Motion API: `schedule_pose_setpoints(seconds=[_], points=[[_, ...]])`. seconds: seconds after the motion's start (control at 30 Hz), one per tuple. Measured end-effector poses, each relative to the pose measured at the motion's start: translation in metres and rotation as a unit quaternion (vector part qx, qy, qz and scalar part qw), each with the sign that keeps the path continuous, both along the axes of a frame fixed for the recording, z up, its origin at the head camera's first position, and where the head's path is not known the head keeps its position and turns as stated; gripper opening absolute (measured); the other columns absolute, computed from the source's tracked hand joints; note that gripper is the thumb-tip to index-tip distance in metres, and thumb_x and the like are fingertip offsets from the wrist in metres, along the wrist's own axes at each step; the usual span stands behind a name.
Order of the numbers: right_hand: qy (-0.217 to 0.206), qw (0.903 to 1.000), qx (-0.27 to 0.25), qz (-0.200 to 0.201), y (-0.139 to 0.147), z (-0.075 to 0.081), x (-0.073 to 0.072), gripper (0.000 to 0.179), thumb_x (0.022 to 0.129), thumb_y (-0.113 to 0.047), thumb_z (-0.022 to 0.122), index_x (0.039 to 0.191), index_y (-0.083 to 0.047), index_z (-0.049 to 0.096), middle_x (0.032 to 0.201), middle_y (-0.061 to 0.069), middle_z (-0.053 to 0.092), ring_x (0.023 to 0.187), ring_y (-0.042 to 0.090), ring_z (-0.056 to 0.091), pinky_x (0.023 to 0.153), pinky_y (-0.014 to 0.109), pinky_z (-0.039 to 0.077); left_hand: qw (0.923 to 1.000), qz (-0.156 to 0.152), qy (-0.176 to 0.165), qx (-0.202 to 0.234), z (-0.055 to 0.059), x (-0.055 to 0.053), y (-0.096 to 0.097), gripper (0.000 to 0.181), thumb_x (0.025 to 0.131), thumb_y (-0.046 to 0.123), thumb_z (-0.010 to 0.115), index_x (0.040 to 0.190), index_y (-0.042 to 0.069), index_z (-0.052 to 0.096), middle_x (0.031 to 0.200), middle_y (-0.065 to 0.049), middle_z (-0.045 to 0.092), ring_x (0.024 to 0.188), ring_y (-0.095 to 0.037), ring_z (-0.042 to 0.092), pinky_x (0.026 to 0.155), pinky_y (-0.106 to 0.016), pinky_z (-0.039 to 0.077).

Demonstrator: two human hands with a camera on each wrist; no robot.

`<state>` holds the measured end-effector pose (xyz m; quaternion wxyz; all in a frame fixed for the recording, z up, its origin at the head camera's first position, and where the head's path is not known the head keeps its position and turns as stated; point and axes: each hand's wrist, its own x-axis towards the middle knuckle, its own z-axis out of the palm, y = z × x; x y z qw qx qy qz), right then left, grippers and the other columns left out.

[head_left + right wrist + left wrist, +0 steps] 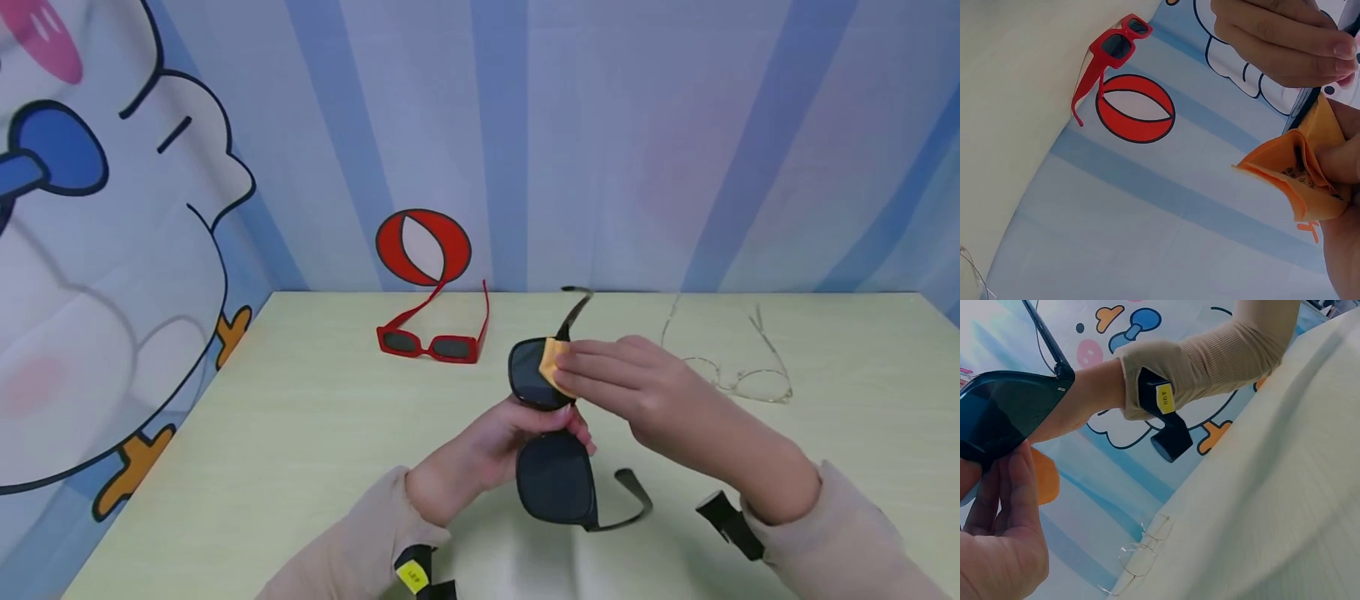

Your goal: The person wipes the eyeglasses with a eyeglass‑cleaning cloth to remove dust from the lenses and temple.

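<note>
My left hand grips a pair of black sunglasses at the bridge, holding them up over the table with the two dark lenses one above the other and the temples unfolded. On the farther lens, my right hand pinches an orange cloth against the glass. In the right wrist view the cloth is folded round the lens edge, with dark print on its inner side. The left wrist view shows one lens close up, fingers behind it and a bit of orange cloth beyond.
Red-framed sunglasses stand at the back of the pale table. Thin wire-rimmed eyeglasses lie at the back right, beyond the right forearm. A printed cartoon backdrop rises behind the table and along its left side.
</note>
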<state>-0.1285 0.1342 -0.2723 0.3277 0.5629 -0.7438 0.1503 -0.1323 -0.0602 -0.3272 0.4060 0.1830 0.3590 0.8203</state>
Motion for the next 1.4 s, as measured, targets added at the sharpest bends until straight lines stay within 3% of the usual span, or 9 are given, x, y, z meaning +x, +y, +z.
schedule_pose_setpoints(seconds=[0.07,0.2,0.3,0.47,0.7,0.93,1.1,1.3,1.4], points=[[-0.009,0.9998,-0.009,0.015,0.003,0.0,0.0,0.067,0.054,0.031,0.059,0.111,-0.002,0.067,0.111,0.011,0.065,0.102,0.026,0.061,0.066,0.038,0.048,1.0,-0.001,-0.004,0.004,0.001,-0.001,-0.001,0.04,0.076,0.022,0.078,0.105,0.014,0.051,0.081,0.002,0.064,0.08,-0.011,0.063,0.086,-0.025,0.049],[-0.017,0.9982,-0.027,0.051,0.005,-0.001,0.0,0.039,0.086,0.018,0.043,0.108,-0.002,0.068,0.107,0.009,0.067,0.099,0.026,0.062,0.07,0.037,0.049,0.9999,-0.01,-0.006,0.012,0.002,0.0,-0.002,0.031,0.082,0.016,0.071,0.106,0.015,0.05,0.081,0.002,0.064,0.08,-0.012,0.062,0.087,-0.026,0.049],[-0.029,0.9971,-0.028,0.065,0.004,-0.001,0.0,0.044,0.099,-0.001,0.026,0.106,-0.002,0.069,0.105,0.007,0.068,0.1,0.024,0.062,0.074,0.034,0.049,0.9998,-0.016,-0.001,0.015,0.003,0.002,-0.001,0.024,0.085,0.013,0.067,0.104,0.014,0.052,0.081,0.002,0.065,0.08,-0.011,0.063,0.086,-0.026,0.049],[-0.038,0.9964,-0.011,0.075,-0.001,0.002,0.001,0.039,0.099,-0.004,0.029,0.106,0.0,0.068,0.107,0.007,0.067,0.105,0.023,0.06,0.077,0.032,0.047,0.9993,-0.029,0.015,0.017,0.005,0.007,0.003,0.012,0.086,0.009,0.064,0.095,0.012,0.057,0.08,0.002,0.065,0.079,-0.01,0.063,0.083,-0.025,0.05],[-0.008,0.9981,0.0,0.061,-0.012,0.006,0.003,0.04,0.099,-0.004,0.028,0.11,-0.002,0.066,0.113,0.006,0.064,0.106,0.022,0.058,0.072,0.031,0.045,0.999,-0.034,0.027,0.005,0.007,0.01,0.006,0.005,0.089,0.008,0.057,0.087,0.011,0.059,0.08,0.002,0.065,0.08,-0.009,0.063,0.082,-0.024,0.05],[-0.03,0.9957,-0.018,0.086,-0.003,0.004,0.002,0.041,0.099,-0.005,0.028,0.109,-0.002,0.067,0.107,0.005,0.067,0.104,0.023,0.061,0.076,0.034,0.049,0.9996,-0.017,0.023,0.009,0.005,0.007,0.003,0.012,0.086,0.008,0.062,0.095,0.013,0.056,0.08,0.002,0.065,0.079,-0.01,0.063,0.083,-0.025,0.05],[-0.058,0.9939,-0.035,0.087,0.007,-0.001,0.001,0.04,0.1,-0.006,0.029,0.107,-0.003,0.068,0.107,0.005,0.067,0.106,0.022,0.06,0.082,0.029,0.048,0.9999,-0.003,0.013,-0.001,0.004,0.004,0.001,0.019,0.089,0.005,0.054,0.106,0.013,0.05,0.08,0.002,0.065,0.079,-0.01,0.063,0.086,-0.027,0.049],[-0.115,0.9884,-0.077,0.063,0.016,-0.009,0.001,0.036,0.101,-0.012,0.033,0.116,-0.007,0.065,0.115,0.006,0.064,0.111,0.017,0.057,0.093,0.02,0.043,0.9975,0.053,0.043,-0.018,0.007,-0.001,-0.004,0.016,0.089,0.006,0.053,0.104,0.013,0.052,0.08,0.001,0.066,0.079,-0.012,0.064,0.086,-0.028,0.049],[-0.192,0.9732,-0.117,0.049,0.019,-0.01,0.005,0.03,0.099,-0.006,0.043,0.123,-0.007,0.061,0.12,0.005,0.062,0.102,0.013,0.06,0.085,0.017,0.046,0.9922,0.102,0.064,-0.032,0.012,-0.004,-0.008,0.014,0.088,0.006,0.05,0.101,0.012,0.052,0.08,0.002,0.066,0.081,-0.013,0.064,0.088,-0.03,0.047]])
